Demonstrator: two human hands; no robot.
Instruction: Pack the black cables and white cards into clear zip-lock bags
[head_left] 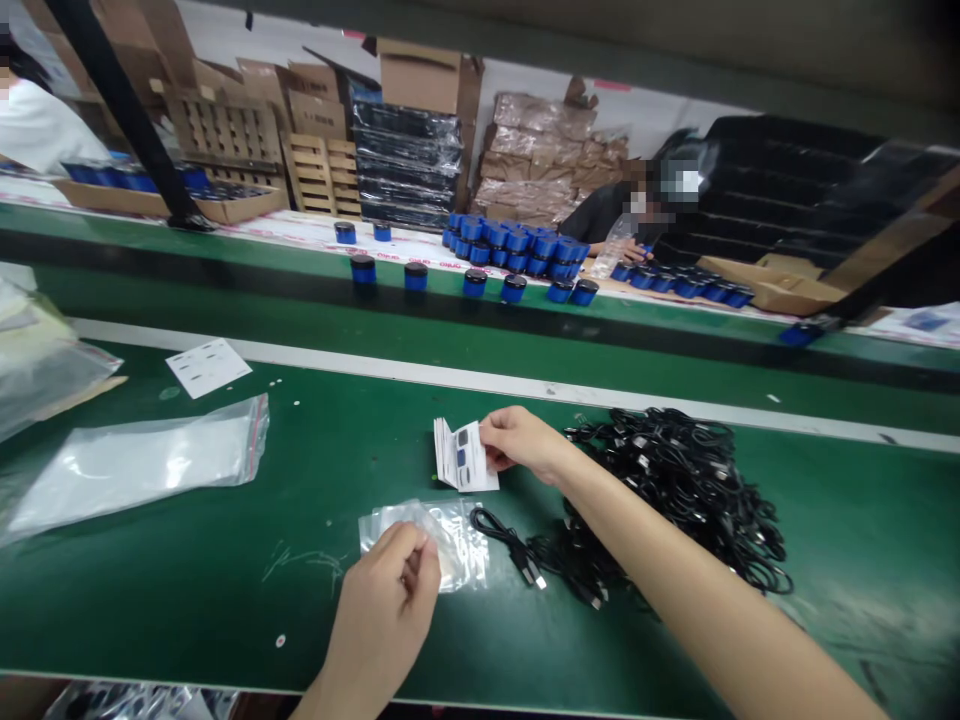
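My right hand [517, 440] pinches the right side of a small folded leaflet [471, 458] with dark printed pictures, which stands partly opened on the green table. Closer to me, my left hand [390, 590] is closed, its thumb and forefinger pressed together at several small clear plastic bags [465, 545]; the exact grip on the bag's edge is partly hidden. Just right of the bags lies a coiled black USB cable [510, 540]. A large heap of black cables [675, 490] spreads beyond it, under and past my right forearm.
On the left lie a large clear zip bag [150, 460], a printed white sheet [208, 367] and more plastic [45, 370]. Blue jars with black lids [517, 245] stand in rows across the line. A co-worker [637, 205] handles jars at the back right; another person [41, 120] is far left.
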